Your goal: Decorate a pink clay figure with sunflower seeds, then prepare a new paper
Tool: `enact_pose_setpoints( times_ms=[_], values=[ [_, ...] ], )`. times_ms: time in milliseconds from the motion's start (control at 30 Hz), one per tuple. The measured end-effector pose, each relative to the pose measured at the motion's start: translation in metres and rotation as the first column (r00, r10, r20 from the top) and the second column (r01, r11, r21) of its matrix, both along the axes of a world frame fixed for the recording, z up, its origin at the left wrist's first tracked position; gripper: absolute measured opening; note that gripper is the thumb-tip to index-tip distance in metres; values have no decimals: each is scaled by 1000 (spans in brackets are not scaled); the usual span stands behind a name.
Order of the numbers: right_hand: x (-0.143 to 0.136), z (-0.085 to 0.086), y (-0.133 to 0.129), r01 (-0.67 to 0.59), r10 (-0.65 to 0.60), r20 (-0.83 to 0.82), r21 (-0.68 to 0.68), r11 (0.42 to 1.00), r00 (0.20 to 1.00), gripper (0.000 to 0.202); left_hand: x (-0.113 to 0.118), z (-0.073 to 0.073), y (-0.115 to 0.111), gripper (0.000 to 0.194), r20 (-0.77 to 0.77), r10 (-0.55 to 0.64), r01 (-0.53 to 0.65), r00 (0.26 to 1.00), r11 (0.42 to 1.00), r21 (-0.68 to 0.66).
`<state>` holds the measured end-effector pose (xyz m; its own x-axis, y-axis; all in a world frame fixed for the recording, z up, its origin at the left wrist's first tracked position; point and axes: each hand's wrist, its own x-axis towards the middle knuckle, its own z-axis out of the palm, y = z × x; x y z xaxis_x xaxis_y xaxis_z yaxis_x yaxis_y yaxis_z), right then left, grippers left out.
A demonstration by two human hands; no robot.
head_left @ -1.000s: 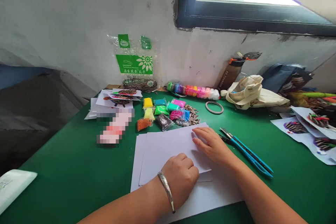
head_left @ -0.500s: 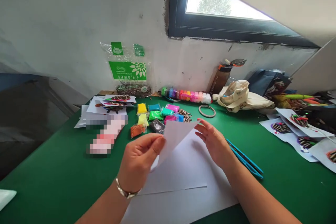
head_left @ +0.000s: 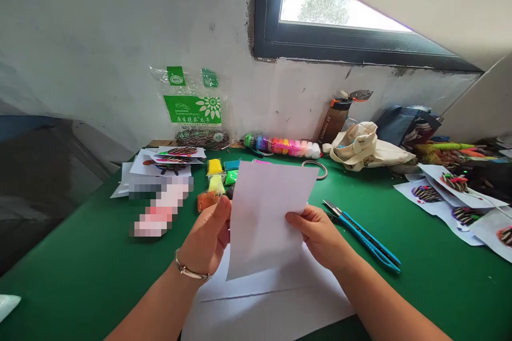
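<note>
A small white sheet of paper (head_left: 272, 218) is held up in front of me, blank on the side facing me. My right hand (head_left: 320, 232) pinches its right edge, thumb on the front and fingers behind. At its left edge is my left hand (head_left: 206, 240), thumb raised off the paper and fingers partly hidden by the sheet; it looks open. Beneath lie larger white papers (head_left: 264, 314), one overlapping another. A blue utility knife (head_left: 370, 240) lies right of my right hand, and blue tweezers seem to lie against it.
Behind the sheet are bagged coloured clay packs (head_left: 216, 184), partly hidden, and a tape ring (head_left: 320, 169). Paper pictures with seeds lie left (head_left: 162, 162) and right (head_left: 466, 216). A seed bag (head_left: 196, 112), bottle (head_left: 336, 120) and cloth bag (head_left: 366, 146) stand along the wall.
The small sheet has turned from a slant to face me. My right hand has closed on its right edge, while my left thumb has come off the paper.
</note>
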<state>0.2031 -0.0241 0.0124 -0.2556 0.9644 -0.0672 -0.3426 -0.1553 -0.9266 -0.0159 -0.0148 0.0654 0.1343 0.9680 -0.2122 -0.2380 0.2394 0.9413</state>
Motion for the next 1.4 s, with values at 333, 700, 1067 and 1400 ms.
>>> enact_pose_setpoints(
  times_ms=[333, 700, 1067, 1400],
  values=[
    [5, 7, 2, 59, -66, -50, -140, 988, 997, 35, 2, -26, 12, 46, -133, -161, 146, 978, 982, -116],
    [6, 8, 0, -7, -5, -75, -152, 988, 997, 31, -1, -31, 16, 34, -54, -134, 123, 990, 977, -176],
    [15, 7, 4, 12, -24, -84, -141, 990, 996, 21, -5, -20, 21, 43, 198, -121, 173, 973, 947, -271],
    [27, 6, 4, 40, -38, 160, -8, 999, 986, 16, -3, -25, 17, 78, 139, -233, 266, 962, 913, -310]
  ],
)
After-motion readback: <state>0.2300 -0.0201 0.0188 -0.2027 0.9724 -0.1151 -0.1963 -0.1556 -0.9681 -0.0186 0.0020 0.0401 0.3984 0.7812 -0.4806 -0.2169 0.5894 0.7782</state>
